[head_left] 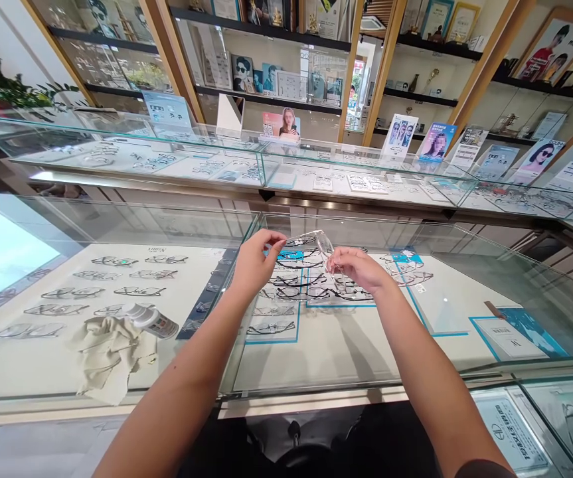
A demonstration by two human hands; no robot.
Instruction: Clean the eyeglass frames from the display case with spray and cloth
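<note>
A pair of clear-framed glasses point(311, 240) is held up over a glass display counter point(346, 372). My left hand point(255, 263) pinches its left end with closed fingers. On the other side, my right hand point(358, 269) grips one folded temple near the lens. Under the glass below them lie several rows of glasses point(291, 285) on white trays with blue borders.
A crumpled beige cloth point(107, 355) and a small spray bottle point(151, 320) lie on the counter top at the left. More glasses point(117, 279) fill the left case. A second glass counter point(266, 172) with leaflets and wall shelves stands behind.
</note>
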